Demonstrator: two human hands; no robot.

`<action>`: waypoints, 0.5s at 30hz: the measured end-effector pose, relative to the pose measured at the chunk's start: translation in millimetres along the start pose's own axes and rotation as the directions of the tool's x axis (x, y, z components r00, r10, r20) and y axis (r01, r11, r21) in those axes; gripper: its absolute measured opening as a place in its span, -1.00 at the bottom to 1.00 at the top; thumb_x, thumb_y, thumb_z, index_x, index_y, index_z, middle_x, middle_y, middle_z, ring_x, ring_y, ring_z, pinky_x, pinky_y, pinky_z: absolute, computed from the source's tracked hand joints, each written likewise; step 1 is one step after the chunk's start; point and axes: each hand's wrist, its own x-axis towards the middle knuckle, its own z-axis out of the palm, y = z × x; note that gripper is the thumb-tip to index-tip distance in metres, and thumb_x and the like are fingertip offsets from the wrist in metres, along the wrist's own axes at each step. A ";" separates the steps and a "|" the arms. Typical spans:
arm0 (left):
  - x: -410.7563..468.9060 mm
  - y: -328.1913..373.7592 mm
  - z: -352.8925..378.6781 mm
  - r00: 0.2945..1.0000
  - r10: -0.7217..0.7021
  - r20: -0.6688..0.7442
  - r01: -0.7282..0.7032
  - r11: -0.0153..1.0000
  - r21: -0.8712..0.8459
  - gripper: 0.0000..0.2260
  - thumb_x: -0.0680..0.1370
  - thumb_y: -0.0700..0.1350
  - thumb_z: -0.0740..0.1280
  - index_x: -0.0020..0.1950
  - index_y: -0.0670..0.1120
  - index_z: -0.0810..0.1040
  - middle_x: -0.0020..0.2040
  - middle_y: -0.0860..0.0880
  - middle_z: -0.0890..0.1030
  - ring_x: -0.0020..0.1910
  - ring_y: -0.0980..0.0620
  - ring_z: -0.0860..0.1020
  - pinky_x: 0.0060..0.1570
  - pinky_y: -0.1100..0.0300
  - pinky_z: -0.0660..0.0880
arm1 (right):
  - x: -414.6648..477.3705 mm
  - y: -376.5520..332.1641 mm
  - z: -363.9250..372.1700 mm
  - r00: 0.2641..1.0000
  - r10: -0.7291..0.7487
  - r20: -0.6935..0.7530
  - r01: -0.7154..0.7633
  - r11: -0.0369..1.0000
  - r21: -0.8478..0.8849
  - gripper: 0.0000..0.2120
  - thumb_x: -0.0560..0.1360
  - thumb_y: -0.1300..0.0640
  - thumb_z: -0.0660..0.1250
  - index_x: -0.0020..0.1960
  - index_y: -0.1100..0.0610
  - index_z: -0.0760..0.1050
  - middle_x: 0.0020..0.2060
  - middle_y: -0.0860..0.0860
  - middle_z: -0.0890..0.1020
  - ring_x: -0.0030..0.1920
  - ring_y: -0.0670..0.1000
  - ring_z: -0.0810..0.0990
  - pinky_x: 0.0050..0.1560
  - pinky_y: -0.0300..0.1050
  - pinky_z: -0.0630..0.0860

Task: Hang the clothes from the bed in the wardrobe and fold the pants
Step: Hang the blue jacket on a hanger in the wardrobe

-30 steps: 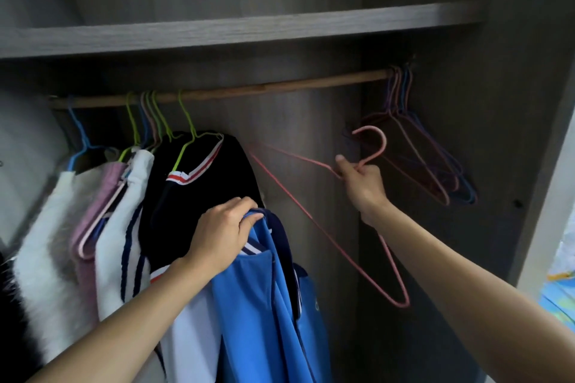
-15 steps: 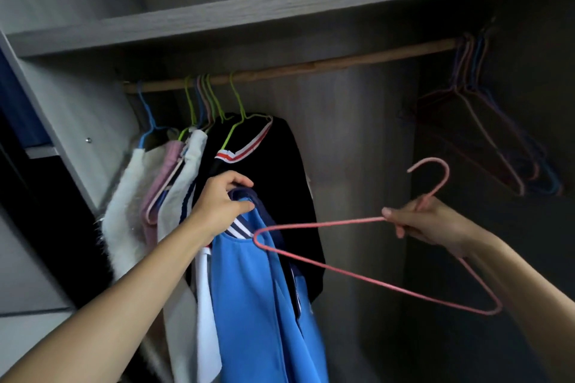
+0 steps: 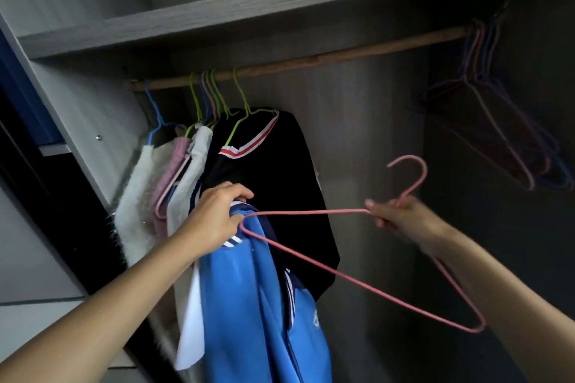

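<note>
My left hand (image 3: 214, 218) grips the collar of a blue jacket (image 3: 249, 305) with navy and white trim, holding it up inside the wardrobe. My right hand (image 3: 401, 218) pinches a pink wire hanger (image 3: 357, 281) just below its hook. The hanger lies tilted, and its left tip touches the jacket's collar beside my left fingers. A wooden rail (image 3: 311, 60) runs across above both hands.
Several garments hang at the rail's left end: a black top (image 3: 270, 183), a white fluffy one (image 3: 137, 196), a pink one (image 3: 169, 171). Several empty hangers (image 3: 504, 121) bunch at the right end. A grey shelf (image 3: 280, 0) sits above; bare rail between.
My right hand took the pink hanger from the empty bunch, swung it level and brought its left tip to the jacket collar. My left hand kept its grip on the jacket.
</note>
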 end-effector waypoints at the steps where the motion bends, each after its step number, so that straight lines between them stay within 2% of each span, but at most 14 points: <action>1: -1.8 -3.1 -1.2 0.999 -0.035 0.006 0.035 0.999 -0.012 -0.64 0.39 -0.43 0.43 0.13 -0.15 0.61 -0.04 0.02 0.56 -0.03 0.12 0.54 -0.04 0.64 0.29 | 0.1 1.5 -5.1 1.000 0.017 -0.024 -0.016 1.000 0.026 -0.60 0.53 0.00 0.37 -0.41 0.18 0.48 -0.66 -0.05 0.31 -0.65 -0.14 0.19 -0.61 -0.36 0.13; 3: -3.6 0.2 2.8 0.999 -0.053 -0.003 0.053 0.998 -0.029 -0.67 0.40 -0.41 0.44 0.11 -0.14 0.63 -0.08 0.01 0.58 -0.08 0.14 0.55 -0.02 0.53 0.41 | 1.2 1.1 -2.9 0.999 0.011 -0.041 -0.008 0.998 0.066 -0.60 0.53 0.00 0.36 -0.40 0.19 0.46 -0.65 -0.05 0.30 -0.65 -0.14 0.19 -0.62 -0.37 0.12; 5: -4.0 14.0 15.1 1.000 0.020 -0.011 -0.020 1.000 -0.013 -0.71 0.41 -0.42 0.43 0.06 -0.15 0.65 -0.08 -0.01 0.59 -0.07 0.09 0.56 0.03 0.31 0.49 | 0.3 -2.7 12.2 0.999 -0.040 -0.001 0.040 0.998 0.052 -0.59 0.54 0.02 0.36 -0.43 0.17 0.45 -0.64 -0.03 0.29 -0.63 -0.14 0.18 -0.59 -0.36 0.12; 6: -3.8 20.6 21.0 0.998 0.059 -0.014 -0.059 0.998 -0.005 -0.72 0.41 -0.42 0.42 0.05 -0.16 0.66 -0.08 -0.02 0.59 -0.05 0.07 0.56 0.03 0.27 0.48 | -1.1 -4.2 21.2 0.997 -0.070 0.032 0.069 0.997 0.030 -0.58 0.54 0.02 0.36 -0.44 0.17 0.45 -0.63 -0.02 0.28 -0.62 -0.13 0.17 -0.58 -0.35 0.11; 8: -0.8 25.1 26.2 0.996 0.086 -0.038 -0.086 0.996 0.002 -0.71 0.40 -0.45 0.39 0.03 -0.16 0.66 -0.07 -0.03 0.59 -0.02 0.03 0.54 0.04 0.26 0.46 | -2.3 -2.8 27.1 0.994 -0.088 0.058 0.085 0.996 0.040 -0.57 0.52 -0.02 0.36 -0.45 0.16 0.45 -0.62 -0.01 0.27 -0.61 -0.13 0.17 -0.57 -0.34 0.12; 11: 4.8 9.9 18.2 0.997 0.003 -0.083 -0.001 1.000 0.021 -0.62 0.36 -0.52 0.30 0.02 -0.14 0.65 -0.03 -0.01 0.58 0.03 0.00 0.53 0.11 0.23 0.44 | -1.3 10.1 2.5 0.999 -0.016 0.041 0.010 0.990 0.141 -0.54 0.38 -0.22 0.41 -0.43 0.14 0.47 -0.61 0.00 0.30 -0.60 -0.08 0.19 -0.60 -0.32 0.13; 13: 4.7 1.1 13.3 0.995 -0.022 -0.094 0.031 0.995 0.093 -0.59 0.35 -0.53 0.27 0.04 -0.15 0.64 -0.02 -0.02 0.57 0.05 -0.01 0.49 0.11 0.23 0.40 | -3.2 21.9 -18.5 0.997 0.025 0.073 -0.038 0.983 0.178 -0.50 0.31 -0.30 0.47 -0.43 0.12 0.48 -0.58 0.03 0.28 -0.58 -0.05 0.17 -0.58 -0.32 0.10; 15: 3.9 0.4 13.8 0.991 0.026 -0.134 0.001 0.980 0.199 -0.54 0.31 -0.57 0.27 0.10 -0.21 0.62 -0.02 -0.10 0.57 0.04 -0.08 0.49 0.07 0.18 0.42 | -6.3 30.7 -30.3 0.993 0.024 0.117 -0.047 0.979 0.196 -0.51 0.24 -0.30 0.45 -0.44 0.13 0.49 -0.58 0.04 0.27 -0.58 -0.05 0.15 -0.56 -0.32 0.08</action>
